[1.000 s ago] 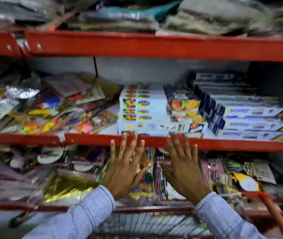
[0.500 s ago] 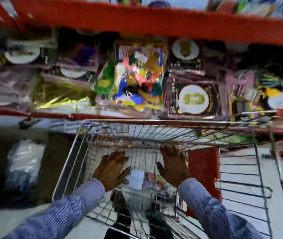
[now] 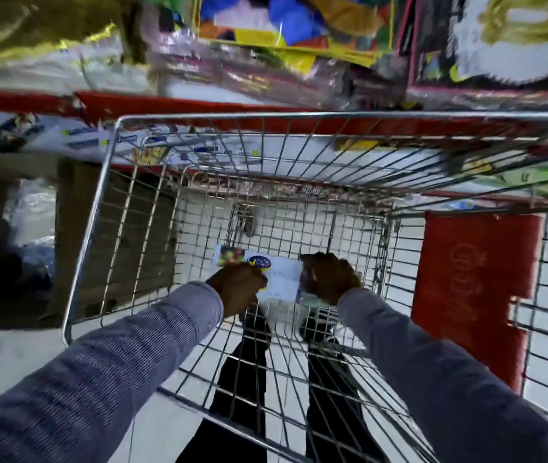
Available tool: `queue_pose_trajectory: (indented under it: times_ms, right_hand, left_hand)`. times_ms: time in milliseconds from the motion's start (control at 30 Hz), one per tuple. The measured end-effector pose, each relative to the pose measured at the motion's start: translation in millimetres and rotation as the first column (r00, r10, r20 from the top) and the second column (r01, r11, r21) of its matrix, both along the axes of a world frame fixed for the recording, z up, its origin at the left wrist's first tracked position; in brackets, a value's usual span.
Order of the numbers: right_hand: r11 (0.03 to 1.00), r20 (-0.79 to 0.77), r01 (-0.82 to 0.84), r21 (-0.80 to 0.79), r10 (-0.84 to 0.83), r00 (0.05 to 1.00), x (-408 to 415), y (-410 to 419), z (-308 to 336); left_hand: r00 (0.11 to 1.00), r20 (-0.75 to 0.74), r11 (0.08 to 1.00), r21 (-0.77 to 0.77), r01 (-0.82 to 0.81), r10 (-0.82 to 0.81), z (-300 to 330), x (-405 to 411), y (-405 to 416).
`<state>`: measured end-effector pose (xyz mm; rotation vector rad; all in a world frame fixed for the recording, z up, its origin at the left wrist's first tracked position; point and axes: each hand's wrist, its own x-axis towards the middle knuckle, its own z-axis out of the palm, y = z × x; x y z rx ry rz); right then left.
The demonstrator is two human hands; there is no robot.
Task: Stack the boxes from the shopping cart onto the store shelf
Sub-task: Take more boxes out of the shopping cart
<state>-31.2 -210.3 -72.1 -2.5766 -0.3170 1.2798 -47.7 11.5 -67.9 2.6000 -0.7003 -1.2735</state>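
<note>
Two striped blue sleeves are seen nearest, one on each side, reaching down into the wire shopping cart (image 3: 99, 208). Through the cart's mesh floor, two dark trouser legs are visible against the pale floor. At the bottom of the cart, one white box (image 3: 277, 279) with a colourful picture at its left end and a blue oval logo is found lying flat; no second box can be made out there. The left hand (image 3: 237, 284) is closed over the box's near left part, and the right hand (image 3: 331, 277) is closed on its right end, so the box is grasped by both grips. One red plastic flap (image 3: 473, 289) is seen on the cart's right side. Beyond the cart's far rim, a red shelf edge (image 3: 172, 103) is seen, with packets of blurred, colourful party goods above it and a row of white boxes (image 3: 85, 142) lying on the lower shelf; their count cannot be told through the blur.
</note>
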Motion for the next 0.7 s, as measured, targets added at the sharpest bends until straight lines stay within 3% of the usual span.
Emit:
queue_pose_trajectory:
  times_ms: [67,267,400,600,700]
  right_hand:
    - [0.998,-0.007,-0.067,0.012,0.067,0.998,6.2,-4.3,-2.3]
    - [0.984,-0.008,-0.177,-0.005,0.177,0.984,18.0,-5.0,-5.9]
    - [0.969,0.154,-0.237,-0.066,0.244,0.957,17.2,2.1,-12.0]
    - [0.955,0.191,-0.283,-0.090,0.296,0.936,23.2,20.1,-20.3]
    - [0.964,0.212,-0.253,-0.079,0.265,0.941,30.5,18.2,-15.3]
  left_hand:
    - [0.987,0.031,0.987,0.026,0.157,-0.158,2.3,4.0,-0.5]
    - [0.929,0.097,0.932,0.099,0.347,-0.356,1.5,1.7,-5.4]
    - [0.922,0.138,0.929,0.139,0.343,-0.362,5.4,-3.0,-12.2]
    - [0.925,0.205,0.942,0.175,0.287,-0.320,1.2,-7.6,-29.1]
    - [0.949,0.124,0.946,0.187,0.264,-0.289,1.9,-4.0,-44.1]
